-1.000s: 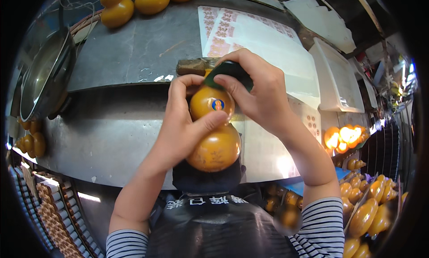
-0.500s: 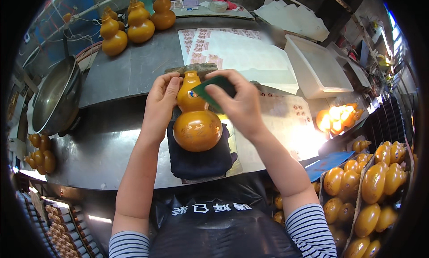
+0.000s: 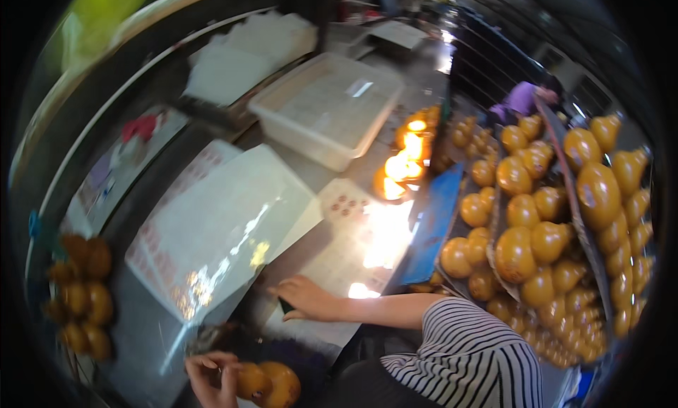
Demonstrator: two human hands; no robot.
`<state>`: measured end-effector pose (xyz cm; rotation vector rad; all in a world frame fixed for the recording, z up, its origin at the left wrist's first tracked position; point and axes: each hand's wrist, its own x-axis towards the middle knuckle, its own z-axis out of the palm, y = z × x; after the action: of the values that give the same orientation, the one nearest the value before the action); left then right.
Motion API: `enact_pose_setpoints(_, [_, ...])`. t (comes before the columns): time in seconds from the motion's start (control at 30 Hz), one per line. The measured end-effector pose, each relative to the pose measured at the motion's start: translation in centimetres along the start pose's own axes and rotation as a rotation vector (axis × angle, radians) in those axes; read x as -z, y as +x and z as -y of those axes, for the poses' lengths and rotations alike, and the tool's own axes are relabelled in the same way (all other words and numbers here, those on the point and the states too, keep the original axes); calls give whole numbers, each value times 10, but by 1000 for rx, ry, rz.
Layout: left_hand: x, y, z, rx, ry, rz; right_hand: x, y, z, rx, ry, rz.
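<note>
The gourd [image 3: 280, 385] at lower left could roll if my left hand [image 3: 210, 377], its grip unclear, slips while my right hand [image 3: 305, 299] pinches the dark scraper [image 3: 286, 306].

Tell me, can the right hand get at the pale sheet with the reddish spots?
Likely yes: the right hand is close by the pale sheet, with nothing visible between them, though the dark green piece it holds might hinder a grip.

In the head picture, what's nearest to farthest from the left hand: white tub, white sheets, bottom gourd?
1. Gourd: just right of the left hand, by its fingers.
2. White sheets: farther up the picture.
3. White tub: farthest, up and right of the sheets.
</note>
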<state>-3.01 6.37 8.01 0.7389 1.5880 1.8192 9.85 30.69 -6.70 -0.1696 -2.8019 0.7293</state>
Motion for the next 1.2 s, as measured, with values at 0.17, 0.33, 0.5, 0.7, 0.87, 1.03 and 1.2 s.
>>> enact_pose_setpoints(0.17, [-39,36,-10,67,386,-4,92,-44,82,-347,388,-35])
enact_pose_setpoints(0.33, [-94,56,-117,-55,390,195,227,-104,147,-558,519,6])
enact_pose_setpoints(0.5, [-168,102,-235,-309,308,516,331,-169,162,-490,689,-325])
enact_pose_setpoints(0.7, [-268,117,-316,-466,321,622,452,-273,202,-449,719,-403])
enact_pose_setpoints(0.87, [-406,73,-317,-559,227,879,495,-395,306,-664,458,-944])
enact_pose_setpoints(1.03, [-510,15,-385,-795,112,1065,511,-544,411,-931,-291,-1805])
enact_pose_setpoints(1.2, [-617,-76,-489,-1121,32,1289,549,-694,441,-1124,-732,-1830])
